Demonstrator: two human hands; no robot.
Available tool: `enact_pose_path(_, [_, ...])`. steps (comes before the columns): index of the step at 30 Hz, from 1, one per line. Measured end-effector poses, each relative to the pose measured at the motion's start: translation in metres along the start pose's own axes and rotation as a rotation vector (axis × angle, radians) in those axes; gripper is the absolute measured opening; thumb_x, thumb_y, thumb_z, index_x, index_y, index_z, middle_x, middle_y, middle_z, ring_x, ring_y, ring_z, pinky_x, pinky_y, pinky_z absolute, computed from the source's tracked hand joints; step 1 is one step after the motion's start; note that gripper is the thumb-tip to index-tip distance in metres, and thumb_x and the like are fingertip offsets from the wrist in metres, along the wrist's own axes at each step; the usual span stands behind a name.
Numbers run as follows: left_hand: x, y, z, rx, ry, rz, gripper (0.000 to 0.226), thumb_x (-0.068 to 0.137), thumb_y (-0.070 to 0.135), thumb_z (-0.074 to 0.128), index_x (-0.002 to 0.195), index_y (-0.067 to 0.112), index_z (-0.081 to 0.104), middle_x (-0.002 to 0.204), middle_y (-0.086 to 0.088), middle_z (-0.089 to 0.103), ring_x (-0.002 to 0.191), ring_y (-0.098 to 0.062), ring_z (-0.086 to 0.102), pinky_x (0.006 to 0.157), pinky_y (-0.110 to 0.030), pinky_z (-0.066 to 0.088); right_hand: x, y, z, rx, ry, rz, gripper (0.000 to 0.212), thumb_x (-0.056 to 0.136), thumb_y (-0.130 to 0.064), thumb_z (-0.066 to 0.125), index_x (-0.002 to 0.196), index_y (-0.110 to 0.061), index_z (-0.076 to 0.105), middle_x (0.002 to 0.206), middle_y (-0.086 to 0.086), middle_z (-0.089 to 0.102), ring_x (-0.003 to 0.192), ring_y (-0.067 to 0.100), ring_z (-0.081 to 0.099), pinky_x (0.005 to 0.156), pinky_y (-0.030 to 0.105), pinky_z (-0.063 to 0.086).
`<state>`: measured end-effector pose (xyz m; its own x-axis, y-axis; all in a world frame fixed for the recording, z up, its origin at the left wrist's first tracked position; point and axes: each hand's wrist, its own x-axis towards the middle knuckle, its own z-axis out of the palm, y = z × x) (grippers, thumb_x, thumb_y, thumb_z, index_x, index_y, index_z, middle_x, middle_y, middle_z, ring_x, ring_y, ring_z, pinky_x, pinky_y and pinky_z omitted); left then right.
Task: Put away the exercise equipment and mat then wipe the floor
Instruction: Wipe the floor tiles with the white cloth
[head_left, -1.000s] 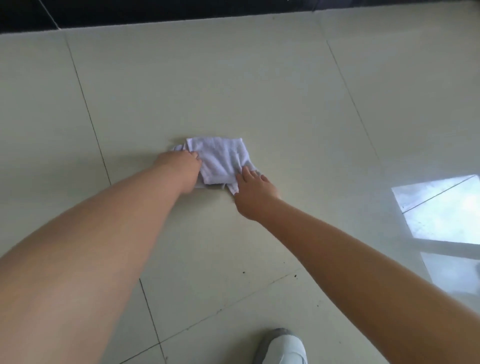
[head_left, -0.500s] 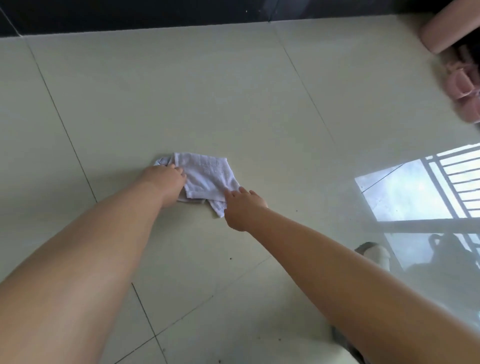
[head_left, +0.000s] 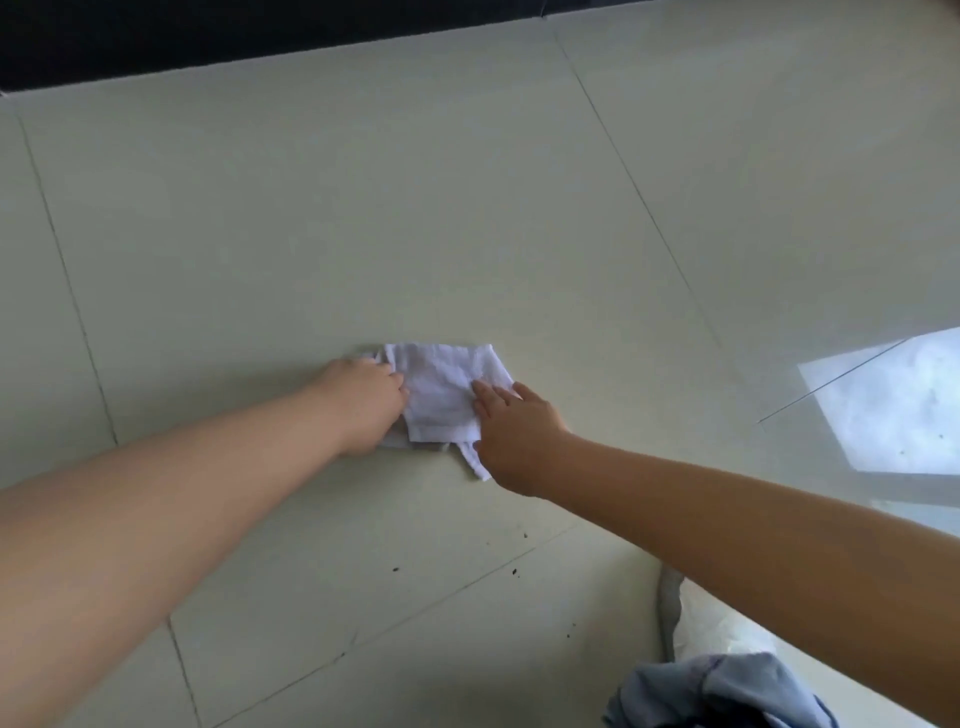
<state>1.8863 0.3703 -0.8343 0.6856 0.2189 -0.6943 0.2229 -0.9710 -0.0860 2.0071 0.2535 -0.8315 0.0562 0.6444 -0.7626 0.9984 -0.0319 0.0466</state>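
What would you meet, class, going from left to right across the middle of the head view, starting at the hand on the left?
left hand → white cloth → right hand → bright window reflection on the floor.

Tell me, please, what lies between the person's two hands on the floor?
In the head view, the white cloth lies between the left hand and right hand, both touching it.
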Motion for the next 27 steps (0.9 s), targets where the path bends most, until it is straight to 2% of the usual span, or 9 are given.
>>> enact_pose_path(4, [0.063, 0.061, -0.057, 0.028, 0.008, 0.082, 0.04, 0.098, 0.02, 0.043, 0.137, 0.012, 0.045, 0.145, -0.007, 0.043, 0.135, -0.026, 0.041, 0.112, -0.038, 0.035, -0.029, 0.072, 0.03, 0.151, -0.035, 0.162, 0.055, 0.102, -0.032, 0.02, 0.15, -0.006, 0.013, 0.16, 0.004, -0.003, 0.148, 0.014, 0.006, 0.12, 0.034, -0.002])
enact_pose_path(7, [0.102, 0.093, -0.098, -0.066, 0.056, 0.023, 0.045, 0.097, 0.023, 0.044, 0.14, 0.012, 0.041, 0.149, -0.008, 0.036, 0.14, -0.027, 0.031, 0.115, -0.037, 0.028, -0.031, 0.127, 0.042, 0.226, -0.022, 0.3, 0.054, 0.102, -0.033, 0.018, 0.15, -0.01, 0.012, 0.16, -0.002, -0.003, 0.148, 0.01, 0.007, 0.12, 0.034, -0.001])
enact_pose_path(11, [0.14, 0.097, -0.128, -0.187, 0.176, -0.087, 0.045, 0.099, 0.019, 0.036, 0.143, 0.008, 0.035, 0.151, -0.01, 0.032, 0.143, -0.026, 0.025, 0.118, -0.034, 0.019, -0.001, 0.184, 0.03, 0.355, 0.086, 0.388, 0.052, 0.102, -0.029, 0.019, 0.149, -0.008, 0.014, 0.16, -0.004, -0.002, 0.147, 0.012, 0.007, 0.12, 0.034, 0.003])
enact_pose_path(15, [0.157, 0.065, -0.129, -0.298, 0.258, -0.229, 0.044, 0.099, 0.013, 0.032, 0.142, 0.004, 0.035, 0.149, -0.012, 0.033, 0.141, -0.027, 0.027, 0.117, -0.033, 0.019, 0.048, 0.207, -0.007, 0.478, 0.23, 0.302, 0.049, 0.102, -0.024, 0.022, 0.145, -0.003, 0.023, 0.16, 0.003, 0.002, 0.147, 0.019, 0.006, 0.118, 0.041, 0.007])
enact_pose_path(19, [0.141, 0.011, -0.104, -0.384, 0.266, -0.393, 0.041, 0.096, 0.011, 0.036, 0.137, 0.005, 0.039, 0.144, -0.011, 0.04, 0.135, -0.028, 0.036, 0.11, -0.034, 0.03, 0.091, 0.178, -0.045, 0.525, 0.368, 0.096, 0.047, 0.101, -0.023, 0.024, 0.145, -0.004, 0.025, 0.16, 0.003, 0.004, 0.148, 0.021, 0.003, 0.119, 0.038, 0.003])
enact_pose_path(22, [0.112, -0.004, -0.079, -0.368, 0.308, -0.377, 0.043, 0.087, 0.008, 0.036, 0.124, -0.003, 0.055, 0.131, -0.018, 0.055, 0.124, -0.031, 0.052, 0.101, -0.034, 0.043, 0.093, 0.148, -0.036, 0.531, 0.37, -0.014, 0.053, 0.102, -0.03, 0.025, 0.15, -0.01, 0.014, 0.16, 0.004, -0.005, 0.148, 0.021, -0.006, 0.119, 0.033, -0.003])
enact_pose_path(24, [0.1, 0.004, -0.062, -0.249, 0.333, -0.331, 0.051, 0.069, 0.013, 0.035, 0.097, -0.01, 0.071, 0.102, -0.024, 0.072, 0.094, -0.036, 0.071, 0.075, -0.041, 0.058, 0.078, 0.142, -0.016, 0.542, 0.348, -0.049, 0.056, 0.101, -0.036, 0.023, 0.151, -0.013, 0.009, 0.16, 0.001, -0.009, 0.148, 0.018, -0.009, 0.118, 0.029, -0.008])
enact_pose_path(25, [0.098, 0.011, -0.054, -0.21, 0.352, -0.31, 0.054, 0.064, 0.016, 0.033, 0.087, -0.008, 0.075, 0.092, -0.023, 0.074, 0.082, -0.036, 0.074, 0.063, -0.044, 0.058, 0.068, 0.142, -0.004, 0.544, 0.335, -0.053, 0.059, 0.1, -0.041, 0.018, 0.151, -0.014, 0.008, 0.16, 0.0, -0.009, 0.148, 0.016, -0.009, 0.117, 0.026, -0.009])
enact_pose_path(27, [0.1, 0.033, -0.051, -0.226, 0.319, -0.244, 0.055, 0.062, 0.019, 0.032, 0.082, -0.005, 0.077, 0.087, -0.02, 0.076, 0.077, -0.034, 0.075, 0.057, -0.045, 0.058, 0.048, 0.149, 0.017, 0.549, 0.337, -0.02, 0.079, 0.083, -0.054, -0.003, 0.151, -0.016, 0.007, 0.16, -0.002, -0.007, 0.148, 0.015, -0.008, 0.112, 0.022, -0.014])
